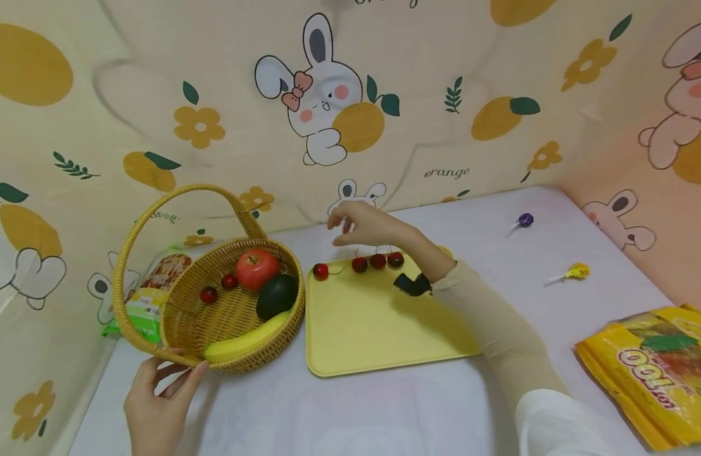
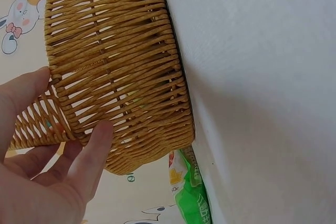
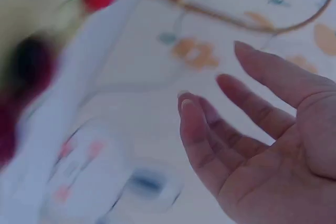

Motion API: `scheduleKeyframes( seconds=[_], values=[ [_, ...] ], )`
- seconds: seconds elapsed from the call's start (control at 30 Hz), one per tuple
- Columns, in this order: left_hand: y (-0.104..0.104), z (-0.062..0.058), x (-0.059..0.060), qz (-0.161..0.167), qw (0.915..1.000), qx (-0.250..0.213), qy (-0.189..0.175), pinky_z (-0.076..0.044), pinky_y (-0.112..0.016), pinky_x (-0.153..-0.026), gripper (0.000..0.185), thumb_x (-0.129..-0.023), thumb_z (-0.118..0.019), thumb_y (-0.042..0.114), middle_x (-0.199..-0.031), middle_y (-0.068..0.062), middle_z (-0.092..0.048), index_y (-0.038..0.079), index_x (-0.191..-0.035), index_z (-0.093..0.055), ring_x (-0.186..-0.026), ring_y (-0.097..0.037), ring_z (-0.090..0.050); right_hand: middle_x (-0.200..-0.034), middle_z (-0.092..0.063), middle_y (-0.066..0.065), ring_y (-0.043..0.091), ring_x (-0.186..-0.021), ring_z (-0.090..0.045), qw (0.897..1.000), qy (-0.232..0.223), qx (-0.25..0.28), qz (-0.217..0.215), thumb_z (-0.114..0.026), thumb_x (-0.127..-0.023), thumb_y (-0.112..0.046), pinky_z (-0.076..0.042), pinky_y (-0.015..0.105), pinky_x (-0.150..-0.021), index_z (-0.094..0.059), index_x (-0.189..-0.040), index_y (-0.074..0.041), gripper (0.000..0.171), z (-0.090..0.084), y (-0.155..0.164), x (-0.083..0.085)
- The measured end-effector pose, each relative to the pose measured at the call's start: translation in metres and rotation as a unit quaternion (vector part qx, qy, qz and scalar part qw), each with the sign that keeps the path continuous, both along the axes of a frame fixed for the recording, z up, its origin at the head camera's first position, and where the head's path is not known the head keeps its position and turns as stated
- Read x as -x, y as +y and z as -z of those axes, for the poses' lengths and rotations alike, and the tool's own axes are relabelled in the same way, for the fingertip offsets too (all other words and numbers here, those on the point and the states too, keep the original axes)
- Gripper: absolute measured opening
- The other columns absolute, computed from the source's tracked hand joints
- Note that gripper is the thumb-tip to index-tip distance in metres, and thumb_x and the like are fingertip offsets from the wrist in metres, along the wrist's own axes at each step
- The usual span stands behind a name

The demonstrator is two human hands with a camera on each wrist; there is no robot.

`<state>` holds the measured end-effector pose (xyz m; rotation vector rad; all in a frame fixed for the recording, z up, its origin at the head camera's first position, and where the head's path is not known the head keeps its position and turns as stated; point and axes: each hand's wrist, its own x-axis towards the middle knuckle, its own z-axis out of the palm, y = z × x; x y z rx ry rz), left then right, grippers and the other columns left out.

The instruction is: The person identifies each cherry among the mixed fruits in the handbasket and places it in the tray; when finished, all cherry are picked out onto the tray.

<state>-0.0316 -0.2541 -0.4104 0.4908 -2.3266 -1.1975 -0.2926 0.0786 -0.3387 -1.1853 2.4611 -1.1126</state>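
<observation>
My left hand (image 1: 159, 402) grips the near rim of a wicker basket (image 1: 182, 361) where its tall handle joins. In the left wrist view, the fingers of that hand (image 2: 58, 166) lie against the weave. Inside the basket are an apple (image 1: 258, 270), an avocado (image 1: 277, 297), a banana (image 1: 247, 342) and two cherries (image 1: 209, 295). My right hand (image 1: 358, 223), empty and with fingers loosely bent, hovers over the back edge of a yellow tray (image 1: 378, 335). Several cherries (image 1: 359, 264) lie along that edge; one cherry (image 1: 321, 272) sits at the back left corner.
Behind the basket lies a green snack bag (image 1: 142, 316). On the right are a purple lollipop (image 1: 525, 220), a yellow lollipop (image 1: 578, 272) and a yellow candy bag (image 1: 658, 373). A patterned cloth (image 1: 225, 63) hangs behind the table. A black piece (image 1: 413, 284) shows beside the right wrist.
</observation>
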Motion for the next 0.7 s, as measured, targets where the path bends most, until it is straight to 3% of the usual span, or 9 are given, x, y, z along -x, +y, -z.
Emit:
scheduleKeyframes(
  seconds=[0.2, 0.3, 0.5, 0.7],
  values=[
    [0.001, 0.0, 0.0, 0.006, 0.9998, 0.006, 0.016, -0.057, -0.007, -0.071, 0.04, -0.083, -0.081, 0.0, -0.106, 0.001, -0.056, -0.002, -0.117, -0.061, -0.09, 0.005, -0.059, -0.116, -0.065, 0.016, 0.023, -0.105, -0.063, 0.995, -0.028, 0.033, -0.088, -0.071, -0.093, -0.009, -0.056, 0.021, -0.09, -0.065, -0.117, 0.003, 0.027, -0.03, -0.093, 0.003],
    [-0.001, 0.001, -0.001, 0.004, 0.9997, 0.01, 0.02, -0.057, -0.008, -0.071, 0.039, -0.082, -0.081, -0.001, -0.106, 0.001, -0.056, -0.003, -0.116, -0.061, -0.09, 0.005, -0.06, -0.124, -0.061, 0.014, 0.024, -0.115, -0.058, 0.991, -0.041, 0.029, -0.123, -0.067, -0.096, -0.013, -0.052, 0.016, -0.093, -0.062, -0.125, 0.001, 0.032, -0.033, -0.143, 0.002],
    [-0.006, 0.004, 0.0, 0.014, 0.9989, 0.003, 0.045, -0.058, -0.009, -0.071, 0.041, -0.079, -0.081, -0.006, -0.105, 0.001, -0.057, -0.004, -0.114, -0.061, -0.089, 0.003, -0.061, -0.136, -0.055, 0.008, 0.014, -0.121, -0.052, 0.98, -0.119, 0.017, -0.157, -0.066, -0.098, -0.023, -0.049, 0.013, -0.091, -0.059, -0.132, -0.005, 0.04, -0.016, -0.217, -0.009],
    [-0.005, 0.006, 0.003, 0.029, 0.997, -0.01, 0.071, -0.059, -0.012, -0.073, 0.042, -0.075, -0.081, -0.014, -0.107, -0.003, -0.057, -0.007, -0.112, -0.061, -0.089, -0.001, -0.063, -0.134, -0.057, -0.002, 0.009, -0.121, -0.052, 0.971, -0.151, -0.034, -0.181, -0.077, -0.09, -0.026, -0.048, 0.011, -0.088, -0.062, -0.133, -0.011, 0.048, 0.007, -0.254, -0.017]
  ],
)
